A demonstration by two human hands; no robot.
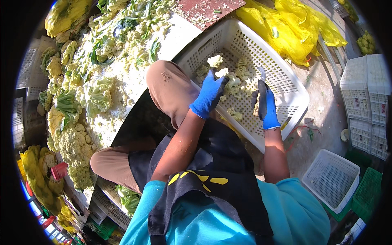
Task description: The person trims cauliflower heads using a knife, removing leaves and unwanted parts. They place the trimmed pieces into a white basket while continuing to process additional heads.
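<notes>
Our left hand (209, 94), in a blue glove, seems to pinch a pale cauliflower piece (222, 72) over the white basket (261, 49), though the fingers cover part of the hold. Our right hand (267, 105), gloved alike, is closed around the handle of a knife (261, 74), its curved blade pointing away from us and standing clear of the left fingers. More loose cauliflower (234, 114) lies on the basket's floor, and a large heap (98, 96) spreads out to our left.

To trim well, we would do best to grip the piece by its firm side, turn its stem toward the blade, and cut in short strokes away from the left fingertips. Working low over the basket should let the bits drop inside with little bruising.

As for writing, small coloured print shows on the stacked white crates (367, 81) at our right, too tiny for us to read. Our dark apron (228, 151) bears yellow leaf-like shapes (219, 180), with no letters that we can make out.
</notes>
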